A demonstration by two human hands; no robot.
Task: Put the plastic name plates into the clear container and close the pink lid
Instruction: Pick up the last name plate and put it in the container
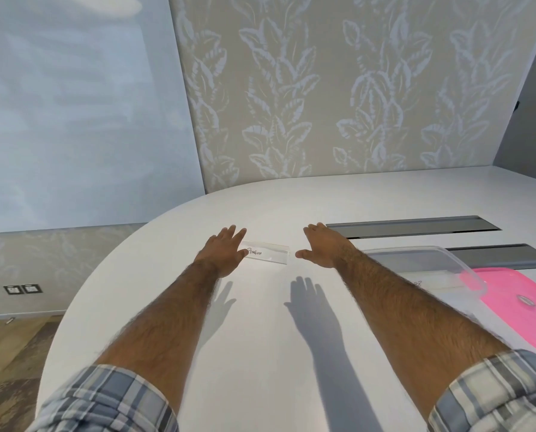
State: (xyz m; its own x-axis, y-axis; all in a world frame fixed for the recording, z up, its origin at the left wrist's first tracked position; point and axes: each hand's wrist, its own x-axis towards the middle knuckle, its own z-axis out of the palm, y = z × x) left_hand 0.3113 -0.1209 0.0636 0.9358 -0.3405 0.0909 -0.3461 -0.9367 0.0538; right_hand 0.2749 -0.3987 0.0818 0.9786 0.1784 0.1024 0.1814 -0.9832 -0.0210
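A clear plastic name plate (268, 252) with "PENGUIN" written on it stands on the white table (260, 322), far from me. My left hand (224, 249) is open with fingers spread, and its thumb touches the plate's left end. My right hand (321, 246) is open too, a short gap to the right of the plate. The clear container (453, 260) sits to the right, partly behind my right forearm, with at least one name plate showing faintly inside. The pink lid (522, 310) lies flat beside the container, nearer the right edge of the view.
Two grey recessed cable slots (413, 226) run along the table behind the container. The table's rounded edge curves down on the left, with wood floor below. A leaf-patterned wall stands beyond the far edge.
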